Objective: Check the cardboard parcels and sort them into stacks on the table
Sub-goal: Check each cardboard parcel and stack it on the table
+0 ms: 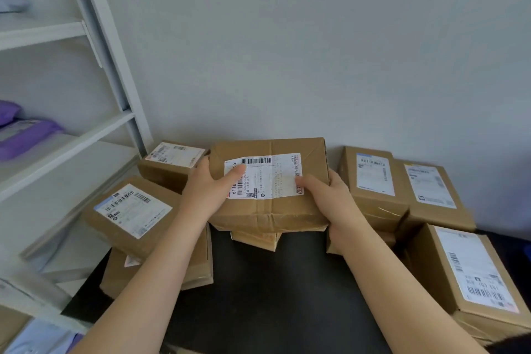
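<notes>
Black table (273, 296) lies nearest, ringed by brown cardboard: three left boxes (132, 210), two of them stacked, three labelled right boxes (471, 276), and one small box (255, 238) in the middle. Above that one, the left hand (204, 190) and right hand (330, 195) are apart, each clamped on an end of a creased, taped parcel (273, 213), fingers curled round its sides and both thumbs pressed flat on its white barcode label (267, 178). Far left stand white shelves (71, 141) holding two purple bags (26, 135), with a plain pale wall (287, 52) behind.
</notes>
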`<state>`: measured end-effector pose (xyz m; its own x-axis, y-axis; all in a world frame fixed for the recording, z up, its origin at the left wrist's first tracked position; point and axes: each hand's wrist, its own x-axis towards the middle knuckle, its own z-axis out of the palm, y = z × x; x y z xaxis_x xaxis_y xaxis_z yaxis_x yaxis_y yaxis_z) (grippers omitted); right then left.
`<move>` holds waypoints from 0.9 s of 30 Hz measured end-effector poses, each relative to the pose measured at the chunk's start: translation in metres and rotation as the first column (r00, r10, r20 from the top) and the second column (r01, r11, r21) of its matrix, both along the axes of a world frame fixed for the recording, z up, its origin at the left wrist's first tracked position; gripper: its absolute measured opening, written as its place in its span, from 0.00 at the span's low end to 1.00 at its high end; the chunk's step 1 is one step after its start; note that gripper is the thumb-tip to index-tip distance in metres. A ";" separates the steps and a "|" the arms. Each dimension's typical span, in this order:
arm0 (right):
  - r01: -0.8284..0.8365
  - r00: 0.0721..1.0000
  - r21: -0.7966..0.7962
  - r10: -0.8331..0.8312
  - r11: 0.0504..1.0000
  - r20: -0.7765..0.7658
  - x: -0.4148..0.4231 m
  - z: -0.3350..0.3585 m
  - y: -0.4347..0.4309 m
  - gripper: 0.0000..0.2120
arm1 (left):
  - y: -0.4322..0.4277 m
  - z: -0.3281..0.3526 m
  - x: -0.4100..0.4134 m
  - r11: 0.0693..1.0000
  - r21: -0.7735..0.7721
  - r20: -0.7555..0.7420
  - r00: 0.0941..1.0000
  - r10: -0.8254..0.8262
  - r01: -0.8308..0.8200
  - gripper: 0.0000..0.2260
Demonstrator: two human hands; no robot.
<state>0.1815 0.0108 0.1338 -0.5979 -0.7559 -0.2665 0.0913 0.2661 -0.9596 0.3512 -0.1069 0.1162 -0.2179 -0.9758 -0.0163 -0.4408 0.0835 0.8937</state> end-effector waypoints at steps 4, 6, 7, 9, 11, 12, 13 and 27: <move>0.026 0.998 0.069 -0.029 0.997 0.047 0.005 -0.031 0.035 0.28 | 0.030 -0.028 0.003 0.997 0.047 0.061 0.996 -0.061 0.058 0.31; 0.028 0.997 0.118 -0.036 0.993 0.073 0.007 -0.047 0.050 0.29 | 0.041 -0.039 0.005 0.995 0.055 0.107 0.991 -0.086 0.081 0.31; 0.027 0.995 0.142 -0.040 0.989 0.092 0.006 -0.054 0.055 0.30 | 0.045 -0.045 0.005 0.994 0.059 0.127 0.987 -0.102 0.095 0.31; 0.041 0.989 0.187 -0.066 0.982 0.130 0.005 -0.070 0.068 0.29 | 0.056 -0.061 0.003 0.988 0.074 0.164 0.976 -0.145 0.135 0.31; 0.072 0.985 0.226 -0.105 0.972 0.139 0.002 -0.085 0.080 0.28 | 0.069 -0.077 -0.002 0.980 0.098 0.182 0.965 -0.187 0.171 0.32; 0.085 0.983 0.249 -0.122 0.965 0.139 0.002 -0.093 0.085 0.28 | 0.075 -0.085 -0.005 0.976 0.114 0.179 0.962 -0.205 0.187 0.32; 0.091 0.981 0.273 -0.133 0.958 0.140 0.001 -0.100 0.089 0.28 | 0.081 -0.093 -0.008 0.970 0.134 0.164 0.961 -0.223 0.203 0.33; 0.223 0.837 0.379 0.024 0.898 -0.547 0.011 -0.171 0.113 0.49 | 0.122 -0.164 -0.032 0.963 0.006 0.362 0.897 -0.255 0.271 0.48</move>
